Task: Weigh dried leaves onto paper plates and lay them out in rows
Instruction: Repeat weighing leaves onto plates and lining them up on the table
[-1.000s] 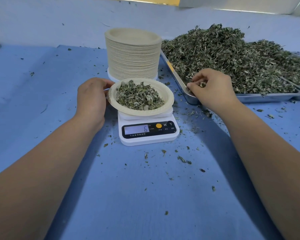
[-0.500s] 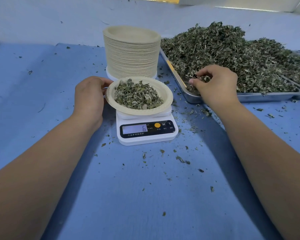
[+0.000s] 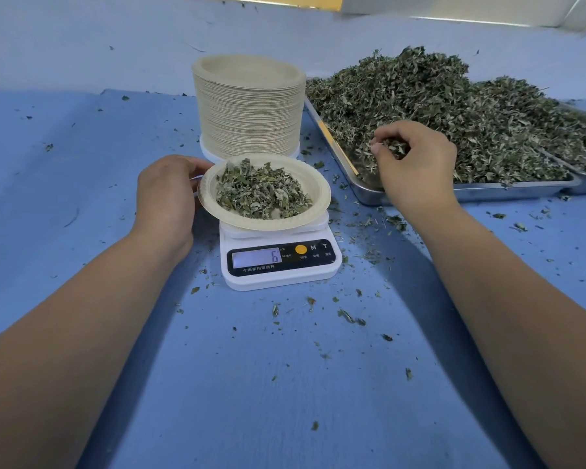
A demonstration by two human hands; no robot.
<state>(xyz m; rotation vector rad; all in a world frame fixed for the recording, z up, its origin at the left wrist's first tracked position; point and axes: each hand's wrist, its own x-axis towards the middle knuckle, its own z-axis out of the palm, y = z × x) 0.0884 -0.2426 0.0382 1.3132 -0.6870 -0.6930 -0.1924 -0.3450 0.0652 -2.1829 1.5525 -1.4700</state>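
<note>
Right hand [image 3: 416, 164] has its fingers curled round a small tuft of dried leaves [image 3: 391, 147] over the near corner of the metal tray [image 3: 487, 194], and the big heap [image 3: 420, 96] spreads away behind and to the right of that pinch. Left hand [image 3: 168, 194] grips the left rim of the paper plate [image 3: 268, 224]. The plate sits loaded on the white scale [image 3: 281, 269] just right of that grip, display reading 6, with the plate stack [image 3: 249, 110] just beyond the fingers.

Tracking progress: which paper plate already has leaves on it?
The single plate on the white scale, leaves piled in it; the tall stack behind shows an empty top plate.
</note>
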